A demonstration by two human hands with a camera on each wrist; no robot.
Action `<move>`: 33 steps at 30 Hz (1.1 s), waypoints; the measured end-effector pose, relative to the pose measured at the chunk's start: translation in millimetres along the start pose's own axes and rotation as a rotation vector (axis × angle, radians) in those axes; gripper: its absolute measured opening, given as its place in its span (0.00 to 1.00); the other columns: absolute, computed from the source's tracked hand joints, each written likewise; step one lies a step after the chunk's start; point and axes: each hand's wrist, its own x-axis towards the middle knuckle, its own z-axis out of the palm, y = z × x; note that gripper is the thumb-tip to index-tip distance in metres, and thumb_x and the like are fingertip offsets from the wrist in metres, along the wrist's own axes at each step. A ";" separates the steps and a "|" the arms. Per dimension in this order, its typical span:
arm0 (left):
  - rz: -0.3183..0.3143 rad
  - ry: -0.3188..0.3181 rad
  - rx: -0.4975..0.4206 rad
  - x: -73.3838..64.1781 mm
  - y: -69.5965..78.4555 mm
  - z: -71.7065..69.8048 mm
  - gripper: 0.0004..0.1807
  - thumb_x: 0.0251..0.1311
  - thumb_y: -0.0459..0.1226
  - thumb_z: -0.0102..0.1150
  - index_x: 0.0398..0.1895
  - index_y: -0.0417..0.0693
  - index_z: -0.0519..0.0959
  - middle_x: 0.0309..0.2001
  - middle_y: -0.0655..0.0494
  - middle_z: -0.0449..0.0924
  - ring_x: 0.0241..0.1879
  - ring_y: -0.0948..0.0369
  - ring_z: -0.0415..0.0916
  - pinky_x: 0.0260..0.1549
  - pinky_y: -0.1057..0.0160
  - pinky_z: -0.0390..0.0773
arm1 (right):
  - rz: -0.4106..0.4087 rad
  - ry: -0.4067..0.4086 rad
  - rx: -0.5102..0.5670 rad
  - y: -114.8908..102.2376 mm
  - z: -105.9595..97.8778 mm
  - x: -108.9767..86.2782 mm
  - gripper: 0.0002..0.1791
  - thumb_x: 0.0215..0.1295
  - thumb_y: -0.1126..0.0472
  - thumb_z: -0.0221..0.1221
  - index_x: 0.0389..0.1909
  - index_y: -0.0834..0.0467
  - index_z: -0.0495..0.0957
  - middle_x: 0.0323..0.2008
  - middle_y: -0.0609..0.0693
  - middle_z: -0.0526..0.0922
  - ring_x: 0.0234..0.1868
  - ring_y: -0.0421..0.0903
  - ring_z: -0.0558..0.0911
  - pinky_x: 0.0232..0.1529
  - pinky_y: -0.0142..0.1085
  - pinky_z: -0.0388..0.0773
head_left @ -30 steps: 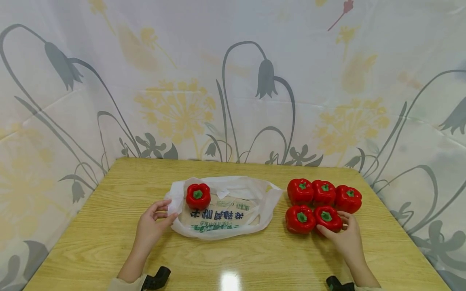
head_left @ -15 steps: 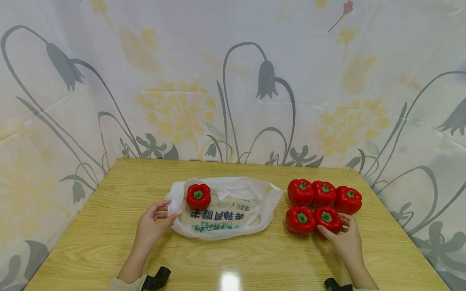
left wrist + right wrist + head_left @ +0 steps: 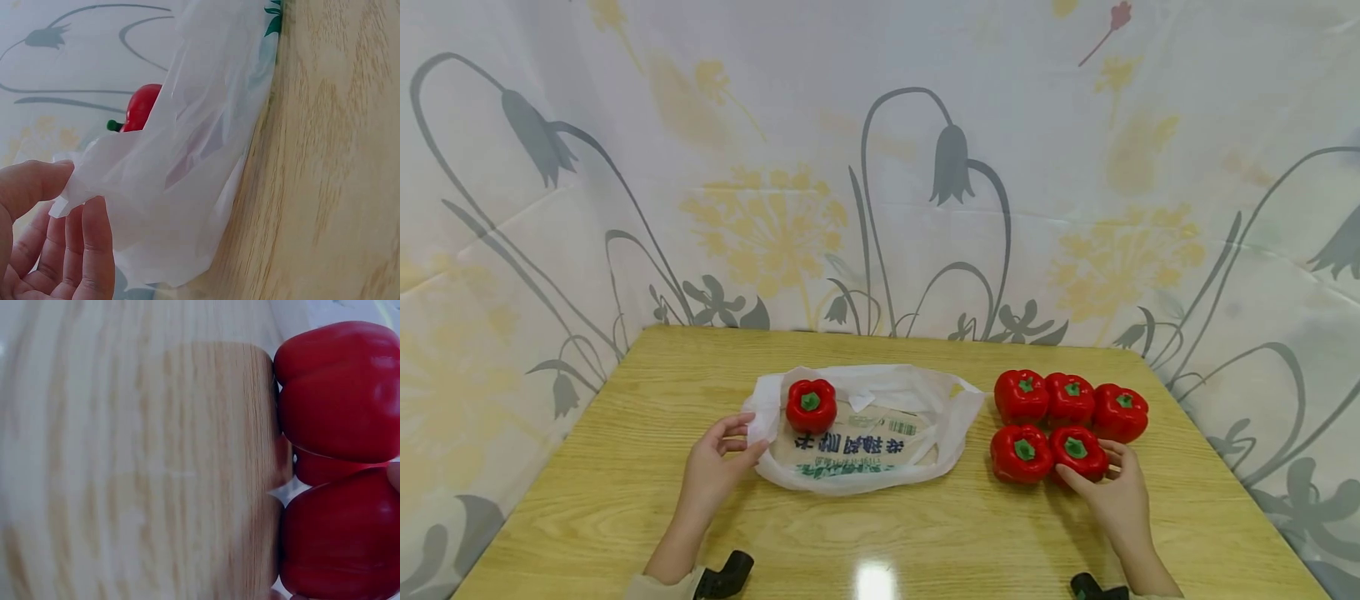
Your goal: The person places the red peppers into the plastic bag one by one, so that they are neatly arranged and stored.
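At the left end of a white plastic bag (image 3: 951,425), my left hand (image 3: 718,458) pinches the bag's edge between thumb and fingers; the left wrist view shows the thin plastic (image 3: 169,206) caught there. One red bell pepper (image 3: 811,407) with a green stem lies at the bag's left end. On the right, my right hand (image 3: 1116,492) grips the front-right bell pepper (image 3: 1077,450), thumb at its near side and fingers round its right. That pepper (image 3: 340,537) still sits on the table beside another front pepper (image 3: 1021,454). Only a bit of thumb shows in the right wrist view.
Behind the front pair stands a row of three red peppers: left (image 3: 1021,397), middle (image 3: 1070,398) and right (image 3: 1121,412). Everything rests on a wooden table (image 3: 880,533). A flower-patterned cloth (image 3: 820,167) hangs along the table's back and sides.
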 end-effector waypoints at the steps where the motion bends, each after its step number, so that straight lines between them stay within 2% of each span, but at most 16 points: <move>1: 0.000 0.000 0.002 0.0 -0.1 0.3 0.25 0.53 0.35 0.67 0.55 0.42 0.73 0.46 0.46 0.71 0.39 0.60 0.72 0.31 0.69 0.78 | 0.001 0.001 -0.003 0.0 -0.2 -0.1 0.44 0.49 0.55 0.71 0.61 0.66 0.57 0.53 0.64 0.65 0.45 0.55 0.67 0.30 0.25 0.67; 9: -0.010 0.004 0.002 1.0 0.3 -0.1 0.25 0.53 0.36 0.66 0.55 0.42 0.73 0.46 0.46 0.71 0.39 0.60 0.72 0.31 0.70 0.78 | 0.014 0.000 -0.003 -1.5 -0.6 -2.3 0.44 0.49 0.54 0.71 0.61 0.65 0.57 0.54 0.64 0.65 0.46 0.55 0.67 0.30 0.25 0.67; 18: -0.005 0.003 0.000 1.1 -0.7 0.2 0.25 0.53 0.37 0.67 0.55 0.42 0.73 0.46 0.46 0.71 0.39 0.59 0.72 0.31 0.70 0.78 | -0.008 0.013 -0.031 -5.3 -3.1 -2.9 0.44 0.49 0.53 0.71 0.61 0.65 0.58 0.54 0.64 0.64 0.48 0.58 0.66 0.32 0.28 0.67; 22: 0.000 0.003 0.008 0.8 -0.9 0.3 0.25 0.53 0.37 0.67 0.55 0.42 0.73 0.46 0.46 0.71 0.39 0.58 0.71 0.31 0.70 0.78 | -0.044 0.035 -0.067 8.0 -2.0 5.1 0.45 0.48 0.47 0.70 0.60 0.64 0.58 0.52 0.62 0.65 0.46 0.54 0.67 0.33 0.31 0.70; 24: 0.003 0.002 0.010 0.6 -1.2 0.4 0.25 0.53 0.37 0.67 0.55 0.42 0.73 0.46 0.46 0.71 0.39 0.59 0.71 0.31 0.70 0.78 | -0.056 0.039 -0.061 14.5 -1.5 9.1 0.46 0.47 0.47 0.70 0.60 0.65 0.57 0.52 0.63 0.64 0.46 0.55 0.66 0.35 0.37 0.72; 25: 0.005 0.002 0.011 0.5 -1.2 0.4 0.25 0.53 0.37 0.67 0.55 0.42 0.73 0.46 0.46 0.71 0.39 0.59 0.71 0.31 0.70 0.78 | -0.065 0.046 -0.077 16.1 -1.1 10.3 0.47 0.47 0.45 0.70 0.60 0.64 0.57 0.52 0.61 0.65 0.45 0.53 0.66 0.35 0.36 0.73; 27: 0.008 0.002 0.012 0.3 -1.1 0.6 0.25 0.53 0.36 0.67 0.55 0.42 0.73 0.46 0.46 0.71 0.39 0.59 0.71 0.31 0.70 0.78 | -0.069 0.053 -0.079 14.3 -1.4 10.0 0.46 0.47 0.46 0.70 0.60 0.64 0.58 0.51 0.61 0.65 0.45 0.53 0.66 0.34 0.37 0.73; 29: 0.009 0.003 0.010 0.2 -0.5 0.7 0.24 0.53 0.36 0.67 0.55 0.42 0.73 0.46 0.46 0.71 0.39 0.59 0.72 0.31 0.70 0.78 | -0.071 0.045 -0.039 5.1 -3.5 5.7 0.46 0.48 0.48 0.70 0.61 0.64 0.57 0.53 0.62 0.64 0.47 0.57 0.65 0.36 0.40 0.72; 31: 0.013 0.003 0.008 0.0 0.2 0.8 0.24 0.54 0.36 0.66 0.55 0.41 0.73 0.46 0.46 0.71 0.39 0.59 0.72 0.31 0.70 0.78 | -0.090 0.057 -0.053 -0.3 -4.9 3.6 0.46 0.48 0.47 0.70 0.60 0.64 0.58 0.52 0.61 0.65 0.45 0.54 0.66 0.33 0.35 0.73; 33: 0.013 0.000 0.002 -0.1 0.8 1.0 0.25 0.54 0.36 0.66 0.55 0.41 0.73 0.46 0.46 0.71 0.39 0.60 0.72 0.31 0.70 0.78 | -0.108 0.057 -0.018 -7.0 -6.9 0.3 0.45 0.48 0.49 0.71 0.59 0.66 0.58 0.52 0.63 0.65 0.46 0.57 0.66 0.34 0.36 0.72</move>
